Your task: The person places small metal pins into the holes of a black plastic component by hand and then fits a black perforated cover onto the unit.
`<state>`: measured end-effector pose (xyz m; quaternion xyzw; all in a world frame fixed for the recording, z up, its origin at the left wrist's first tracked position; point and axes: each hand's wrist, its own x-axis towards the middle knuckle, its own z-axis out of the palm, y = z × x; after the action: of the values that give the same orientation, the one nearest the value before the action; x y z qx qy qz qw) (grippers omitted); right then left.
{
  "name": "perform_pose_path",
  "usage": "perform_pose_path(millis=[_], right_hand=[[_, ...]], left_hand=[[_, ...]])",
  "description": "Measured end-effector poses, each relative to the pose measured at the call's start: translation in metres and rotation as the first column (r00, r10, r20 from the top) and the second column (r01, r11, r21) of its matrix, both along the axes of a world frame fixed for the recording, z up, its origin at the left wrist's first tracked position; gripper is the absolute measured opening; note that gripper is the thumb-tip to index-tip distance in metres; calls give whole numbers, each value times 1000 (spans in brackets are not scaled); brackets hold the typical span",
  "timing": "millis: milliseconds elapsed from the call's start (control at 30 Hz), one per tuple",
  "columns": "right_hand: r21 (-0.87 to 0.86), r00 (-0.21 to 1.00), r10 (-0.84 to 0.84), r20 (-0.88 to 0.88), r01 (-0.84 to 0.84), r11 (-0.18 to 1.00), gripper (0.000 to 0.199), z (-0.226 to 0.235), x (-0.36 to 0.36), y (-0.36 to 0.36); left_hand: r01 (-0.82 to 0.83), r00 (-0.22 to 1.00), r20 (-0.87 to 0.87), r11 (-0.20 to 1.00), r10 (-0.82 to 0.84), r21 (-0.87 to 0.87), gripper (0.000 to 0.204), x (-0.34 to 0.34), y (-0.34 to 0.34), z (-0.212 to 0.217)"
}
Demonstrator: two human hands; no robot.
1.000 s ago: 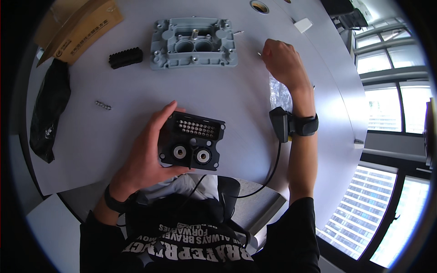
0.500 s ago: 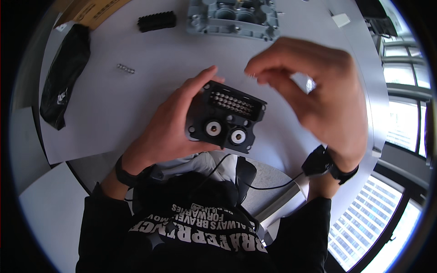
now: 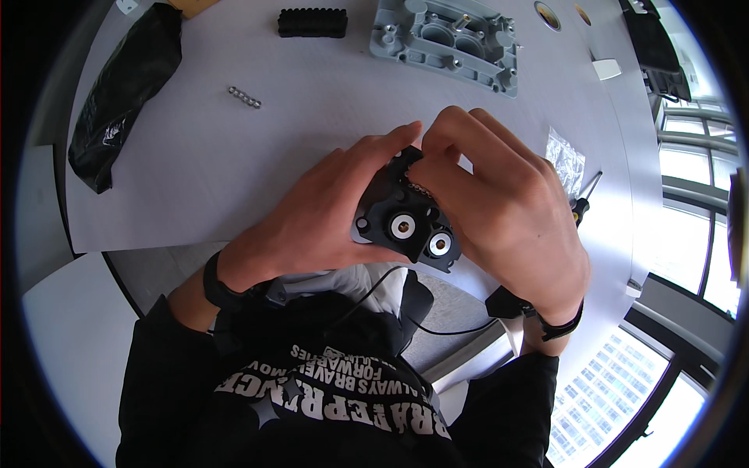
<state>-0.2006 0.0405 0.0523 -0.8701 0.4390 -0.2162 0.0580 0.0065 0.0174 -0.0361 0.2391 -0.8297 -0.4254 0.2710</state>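
My left hand [image 3: 328, 203] is wrapped round the left side of a black rectangular housing [image 3: 382, 214], holding it tilted above the table's near edge. Two white-ringed round ports [image 3: 402, 226] show on its face. Rows of small metal pieces [image 3: 419, 189] sit in a slot in its upper part, mostly covered by my right hand [image 3: 507, 203]. That hand's fingers are pinched together at the slot; whatever lies between the fingertips is hidden. A short row of silver metal pieces [image 3: 245, 97] lies on the table to the left.
At the back stand a grey cast casing [image 3: 449, 66] and a black ribbed block [image 3: 313, 23]. A black plastic bag [image 3: 117, 101] lies at the left edge. On the right are a clear plastic bag [image 3: 565, 160], a screwdriver [image 3: 580, 209] and a small white box [image 3: 606, 69].
My right hand has come down and left onto the housing's slot, from above and right of it. The housing has shifted slightly right in view and is more tilted. The view has turned somewhat.
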Motion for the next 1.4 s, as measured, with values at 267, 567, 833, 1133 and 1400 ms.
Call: perform_pose_path(millis=[267, 567, 833, 1133, 1400], right_hand=[[-1, 1000, 14, -9, -14, 1000, 17, -6, 1, -4], [24, 984, -177, 26, 177, 984, 18, 16, -46, -23], [140, 910, -408, 76, 395, 908, 43, -25, -74, -41], [174, 919, -350, 182, 320, 931, 40, -29, -71, -45], [191, 881, -473, 15, 461, 866, 32, -45, -102, -56]], left_hand=[[-20, 1000, 5, 999, 20, -32, 121, -1, 0, -2], [17, 1000, -6, 999, -17, 50, 117, -2, -5, 3], [27, 1000, 0, 998, -27, 54, 117, -1, -3, 1], [9, 999, -31, 997, -7, 74, 117, -2, -2, -1], [14, 1000, -7, 999, -14, 50, 115, -2, -3, 2]])
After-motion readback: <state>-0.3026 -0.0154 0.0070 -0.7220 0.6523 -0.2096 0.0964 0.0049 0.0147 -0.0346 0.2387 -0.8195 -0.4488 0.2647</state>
